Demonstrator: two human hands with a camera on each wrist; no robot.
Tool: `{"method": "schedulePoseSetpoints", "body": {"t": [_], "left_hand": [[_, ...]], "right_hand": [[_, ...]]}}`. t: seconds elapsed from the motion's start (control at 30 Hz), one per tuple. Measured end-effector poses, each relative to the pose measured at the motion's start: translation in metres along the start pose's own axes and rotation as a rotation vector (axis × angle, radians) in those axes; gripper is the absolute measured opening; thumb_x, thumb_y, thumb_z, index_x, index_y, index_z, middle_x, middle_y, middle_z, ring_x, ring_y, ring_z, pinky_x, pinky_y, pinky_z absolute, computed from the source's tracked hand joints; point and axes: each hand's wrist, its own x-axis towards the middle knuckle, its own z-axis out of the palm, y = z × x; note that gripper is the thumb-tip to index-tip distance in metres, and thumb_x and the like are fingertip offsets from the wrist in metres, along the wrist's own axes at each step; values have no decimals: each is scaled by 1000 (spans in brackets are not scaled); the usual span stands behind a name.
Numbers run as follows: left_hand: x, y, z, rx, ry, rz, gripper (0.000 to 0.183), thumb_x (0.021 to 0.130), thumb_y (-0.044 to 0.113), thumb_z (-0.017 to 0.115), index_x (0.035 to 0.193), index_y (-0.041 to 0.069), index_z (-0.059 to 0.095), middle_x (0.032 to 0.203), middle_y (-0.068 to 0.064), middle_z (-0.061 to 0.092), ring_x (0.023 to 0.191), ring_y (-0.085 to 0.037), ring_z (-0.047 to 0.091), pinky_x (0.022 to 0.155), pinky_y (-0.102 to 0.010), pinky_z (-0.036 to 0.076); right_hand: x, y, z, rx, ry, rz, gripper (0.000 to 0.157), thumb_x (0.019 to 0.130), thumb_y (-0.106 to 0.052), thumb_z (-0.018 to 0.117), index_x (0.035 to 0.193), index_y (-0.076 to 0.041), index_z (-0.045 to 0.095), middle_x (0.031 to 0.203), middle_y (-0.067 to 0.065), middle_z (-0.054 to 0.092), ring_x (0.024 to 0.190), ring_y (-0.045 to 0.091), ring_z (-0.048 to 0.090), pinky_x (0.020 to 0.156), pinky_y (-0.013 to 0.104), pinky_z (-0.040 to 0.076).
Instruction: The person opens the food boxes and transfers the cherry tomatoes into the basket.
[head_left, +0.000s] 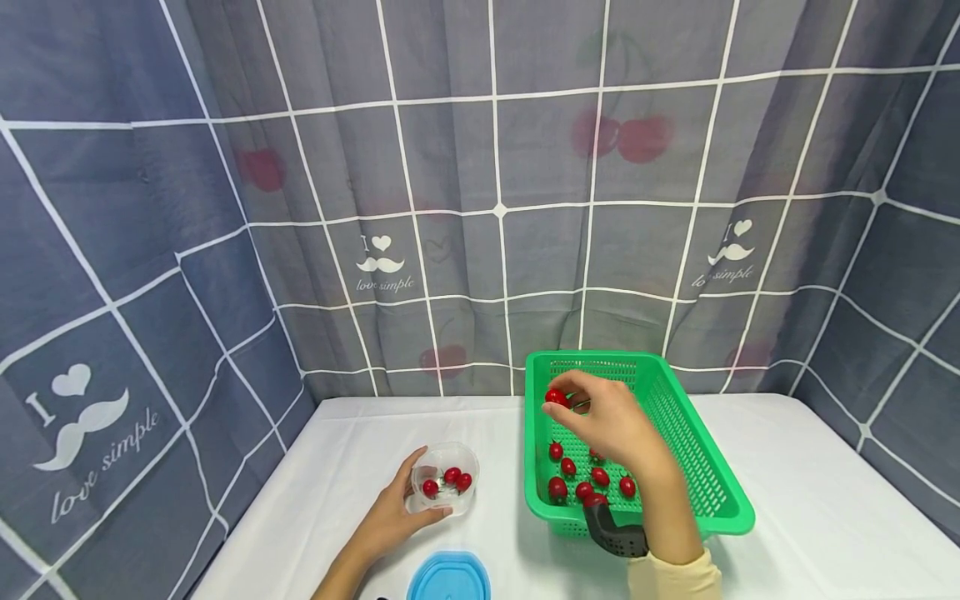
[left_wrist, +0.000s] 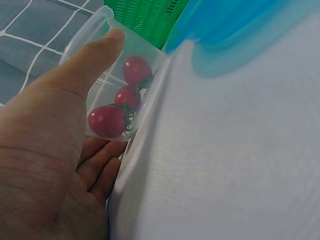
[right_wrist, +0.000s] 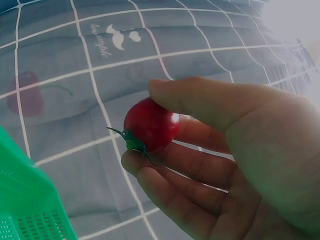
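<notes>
My left hand curls round a small clear plastic container on the table, thumb on the near side. Inside it lie three cherry tomatoes; the left wrist view shows these red tomatoes with green stalks through the wall. Over the green basket, my right hand pinches one cherry tomato between thumb and fingertips. In the right wrist view that tomato has its green stalk pointing away from the palm. Several more cherry tomatoes lie on the basket's floor, partly hidden by my right wrist.
A blue lid lies at the table's front edge, just nearer than the container. White cloth covers the table. A grey checked curtain stands behind and at both sides. The basket's raised green walls stand right of the container.
</notes>
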Motion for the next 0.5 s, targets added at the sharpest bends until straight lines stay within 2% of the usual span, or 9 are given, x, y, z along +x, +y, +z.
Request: {"method": "schedulePoseSetpoints", "body": {"t": [0.3,0.5], "left_hand": [[0,1,0,-3,0,-9,106,77,42,91,161,22,30,146,-11,58,135,-42,55,110,-71,37],[0,0,0,-6,1,-10,106,77,42,91,161,22,30,147,-12,57,134,-42,56,110,-72,37]], "right_hand": [[1,12,-4,-37,27,34,18,97,-28,74,110,-16,74,95,-6,74,87,10,69,81,36,56],[1,18,-7,-73,34,47,17,97,-28,72,109,-15,74,95,-6,74,89,13,70,82,38,55]]}}
